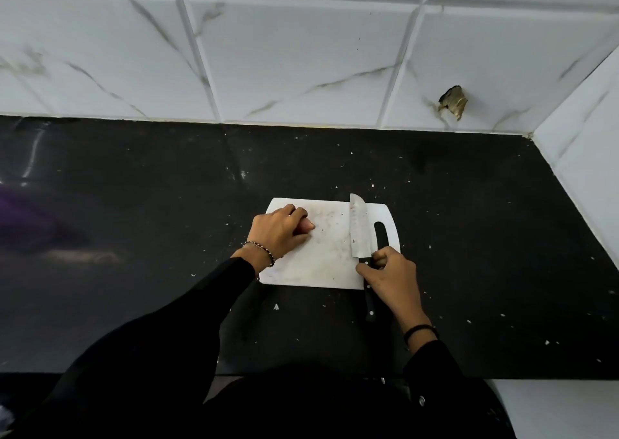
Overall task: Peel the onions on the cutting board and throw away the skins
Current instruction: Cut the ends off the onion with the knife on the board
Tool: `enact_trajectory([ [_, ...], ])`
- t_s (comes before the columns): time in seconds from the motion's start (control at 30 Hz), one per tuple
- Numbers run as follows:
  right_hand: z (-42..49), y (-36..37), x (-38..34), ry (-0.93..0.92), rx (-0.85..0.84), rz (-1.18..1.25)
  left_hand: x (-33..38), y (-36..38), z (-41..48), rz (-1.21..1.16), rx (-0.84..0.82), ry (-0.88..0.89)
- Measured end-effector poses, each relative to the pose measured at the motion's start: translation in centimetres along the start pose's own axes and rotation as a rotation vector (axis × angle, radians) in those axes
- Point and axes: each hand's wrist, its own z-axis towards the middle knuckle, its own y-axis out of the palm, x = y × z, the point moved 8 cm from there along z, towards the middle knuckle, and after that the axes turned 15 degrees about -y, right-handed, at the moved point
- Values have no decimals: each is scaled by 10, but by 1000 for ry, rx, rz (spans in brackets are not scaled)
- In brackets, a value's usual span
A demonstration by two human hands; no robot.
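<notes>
A white cutting board point(321, 264) lies on the black counter, its handle slot at the right. My left hand point(278, 231) rests on the board's left part, fingers curled round a small pinkish thing point(308, 226) that looks like an onion; most of it is hidden. My right hand point(390, 278) grips the black handle of a knife point(360, 231) near the blade. The blade lies along the board's right side, pointing away from me. No loose skins show on the board.
The black counter point(167, 204) is speckled with small white bits and runs to a white tiled wall at the back and right. A chipped hole point(453, 102) marks the back tiles. A blurred purple shape point(20, 217) sits at the far left.
</notes>
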Motion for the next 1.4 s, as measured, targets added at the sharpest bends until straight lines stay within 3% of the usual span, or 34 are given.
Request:
enact_trajectory([
  [0.2, -1, 1, 4, 30, 14, 20, 3, 0, 1, -47, 40, 5],
  [0.4, -8, 5, 12, 128, 48, 249, 16, 3, 1, 6, 86, 82],
  [0.73, -14, 12, 18, 216, 64, 396, 54, 18, -4, -178, -201, 110],
  [1.1, -33, 22, 14, 202, 45, 445, 51, 27, -14, -341, -253, 85],
  [1.2, -33, 20, 7, 156, 48, 415, 56, 25, -16, -373, -224, 97],
  [1.4, -27, 11, -5, 8, 35, 112, 61, 24, -13, -427, -215, 60],
])
